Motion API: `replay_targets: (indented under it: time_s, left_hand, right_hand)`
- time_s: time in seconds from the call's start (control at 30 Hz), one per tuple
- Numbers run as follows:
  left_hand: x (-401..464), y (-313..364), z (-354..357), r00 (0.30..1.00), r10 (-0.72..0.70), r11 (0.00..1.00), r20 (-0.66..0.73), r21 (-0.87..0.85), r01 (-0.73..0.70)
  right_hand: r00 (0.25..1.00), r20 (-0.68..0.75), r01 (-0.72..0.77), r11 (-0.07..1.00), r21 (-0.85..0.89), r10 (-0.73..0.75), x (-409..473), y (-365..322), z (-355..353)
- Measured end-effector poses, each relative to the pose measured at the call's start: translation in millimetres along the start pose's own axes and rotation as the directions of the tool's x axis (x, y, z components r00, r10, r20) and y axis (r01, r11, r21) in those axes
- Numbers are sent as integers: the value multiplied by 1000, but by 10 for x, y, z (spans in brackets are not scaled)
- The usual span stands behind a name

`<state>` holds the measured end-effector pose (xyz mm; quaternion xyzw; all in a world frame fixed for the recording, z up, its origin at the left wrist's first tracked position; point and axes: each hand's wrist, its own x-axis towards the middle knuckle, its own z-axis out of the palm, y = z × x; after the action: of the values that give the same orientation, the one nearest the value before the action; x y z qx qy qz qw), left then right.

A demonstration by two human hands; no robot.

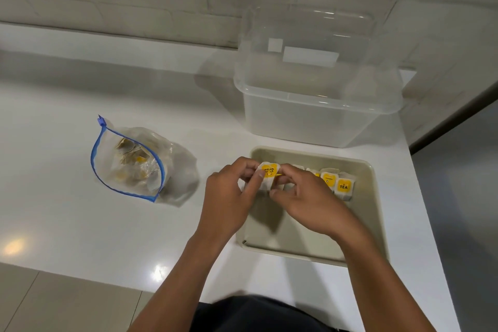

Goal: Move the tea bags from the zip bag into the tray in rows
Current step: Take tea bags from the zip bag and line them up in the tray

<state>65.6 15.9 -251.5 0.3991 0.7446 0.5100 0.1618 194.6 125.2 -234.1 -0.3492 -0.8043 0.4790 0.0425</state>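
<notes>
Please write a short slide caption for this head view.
Both hands place a tea bag in the tray, zip bag open nearby.

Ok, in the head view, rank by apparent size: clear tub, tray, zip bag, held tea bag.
1. clear tub
2. tray, close to the tub; nearer the camera, so unsure
3. zip bag
4. held tea bag

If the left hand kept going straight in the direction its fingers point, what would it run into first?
The left hand points up and right, already pinching the tea bag with the right hand. Beyond that, probably the tray far wall, then the clear plastic container; depth is uncertain.
</notes>
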Motion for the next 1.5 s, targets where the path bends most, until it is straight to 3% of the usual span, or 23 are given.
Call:
replay_targets:
  time_s: [0.17,0.27,0.43,0.57,0.8,1.13,1.5]
  left_hand:
    - [-11,49,89,998,-28,997,64,-76,33]
    - [-12,-42,77,999,-20,1000,33,-5,20]
    - [-30,-267,-13,998,1,978,-65,206,13]
    - [-70,-362,-44,999,-35,974,-23,224,40]
    - [-66,-396,-25,998,-53,969,36,245,42]
    - [-78,-409,-10,996,-79,980,41,188,70]
    - [-79,-404,-13,996,-75,981,37,179,67]
  right_hand:
    - [984,-175,33,999,-5,-33,-5,-3,-80]
    - [975,-220,-14,998,-61,0,46,133,-80]
    - [980,-151,-165,955,-246,130,169,442,8]
    - [973,-124,-225,921,-318,195,304,555,139]
    - [949,-213,-293,898,-330,231,497,560,270]
    - [928,-331,-309,854,-420,173,494,450,290]
    - [919,-339,-347,826,-445,203,511,402,292]
